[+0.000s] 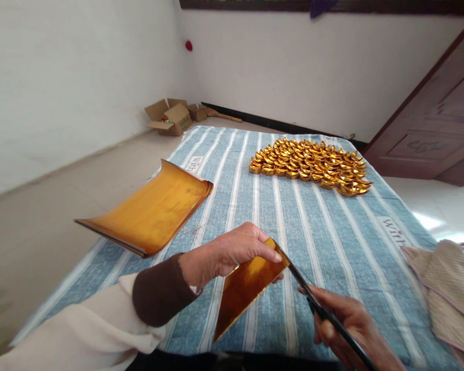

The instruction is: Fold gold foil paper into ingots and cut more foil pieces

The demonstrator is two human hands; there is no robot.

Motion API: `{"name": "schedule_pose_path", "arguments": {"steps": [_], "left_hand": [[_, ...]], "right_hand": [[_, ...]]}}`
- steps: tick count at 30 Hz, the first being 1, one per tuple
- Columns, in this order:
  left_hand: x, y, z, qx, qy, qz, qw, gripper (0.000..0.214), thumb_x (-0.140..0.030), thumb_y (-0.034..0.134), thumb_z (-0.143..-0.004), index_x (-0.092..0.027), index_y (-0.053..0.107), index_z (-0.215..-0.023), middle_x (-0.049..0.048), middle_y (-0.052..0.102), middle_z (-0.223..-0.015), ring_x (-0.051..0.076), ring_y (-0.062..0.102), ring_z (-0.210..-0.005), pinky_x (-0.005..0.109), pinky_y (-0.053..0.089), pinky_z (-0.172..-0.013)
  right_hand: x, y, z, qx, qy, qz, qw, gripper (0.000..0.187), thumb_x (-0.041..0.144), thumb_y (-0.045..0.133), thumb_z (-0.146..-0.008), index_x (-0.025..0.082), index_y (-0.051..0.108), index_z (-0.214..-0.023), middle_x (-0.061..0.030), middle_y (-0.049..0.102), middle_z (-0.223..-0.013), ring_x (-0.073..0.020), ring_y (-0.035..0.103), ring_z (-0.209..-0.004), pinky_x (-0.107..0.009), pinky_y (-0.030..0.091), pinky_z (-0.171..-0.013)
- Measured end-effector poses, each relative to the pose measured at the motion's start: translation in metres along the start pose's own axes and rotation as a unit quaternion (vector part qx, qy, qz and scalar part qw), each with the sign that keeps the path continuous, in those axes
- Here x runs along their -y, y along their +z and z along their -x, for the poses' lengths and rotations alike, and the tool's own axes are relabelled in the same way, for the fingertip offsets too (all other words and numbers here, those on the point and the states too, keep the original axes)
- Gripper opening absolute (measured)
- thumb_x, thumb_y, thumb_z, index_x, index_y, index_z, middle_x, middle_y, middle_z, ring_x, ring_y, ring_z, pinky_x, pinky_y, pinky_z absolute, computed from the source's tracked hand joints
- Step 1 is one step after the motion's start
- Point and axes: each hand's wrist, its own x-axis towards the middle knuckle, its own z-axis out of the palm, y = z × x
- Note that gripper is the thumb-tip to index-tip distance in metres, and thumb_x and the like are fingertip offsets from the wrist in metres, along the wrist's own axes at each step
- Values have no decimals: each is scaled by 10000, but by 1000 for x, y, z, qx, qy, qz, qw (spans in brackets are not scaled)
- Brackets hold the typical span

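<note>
My left hand (232, 252) pinches the top edge of a folded sheet of gold foil paper (245, 288), held upright above the striped blue cloth (317, 232). My right hand (351, 324) grips a dark thin blade-like tool (317, 304) whose tip meets the sheet's upper right corner. A curled stack of gold paper sheets (150, 211) lies to the left on the cloth. Farther back, several folded gold paper ingots (313, 165) sit in a close-packed heap.
Open cardboard boxes (172, 117) stand in the far corner by the white wall. A dark wooden door (433, 129) leans at the right. A beige cloth (448, 293) lies at the right edge of the striped cloth. Bare floor runs along the left.
</note>
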Motion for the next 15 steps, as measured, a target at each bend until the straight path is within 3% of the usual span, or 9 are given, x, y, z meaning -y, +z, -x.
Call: {"name": "schedule_pose_path", "arguments": {"steps": [6,11,15], "left_hand": [[1,0,-1,11,21,-8,1000,76,-192,710,-611,-121,699,-634,61,705,-600,185,651,-535,289,467,-536],[1,0,-2,11,23,-10,1000,69,-193,701,-617,-125,696,-629,57,704,-593,182,650,-526,280,469,-516],[3,-1,-3,17,27,-10,999,76,-194,697,-616,-124,703,-646,57,707,-604,176,654,-548,279,483,-539]], "right_hand": [[1,0,2,-1,22,-10,1000,659,675,610,-715,175,682,-1138,51,358,-535,-68,290,-466,-198,320,-425],[0,-1,3,-11,26,-2,1000,661,639,623,-733,165,655,-1192,49,389,-541,-86,361,-491,-247,433,-515],[-5,1,5,-24,16,-1,1000,671,626,628,-740,163,631,-1226,46,427,-537,-80,359,-465,-239,403,-484]]}}
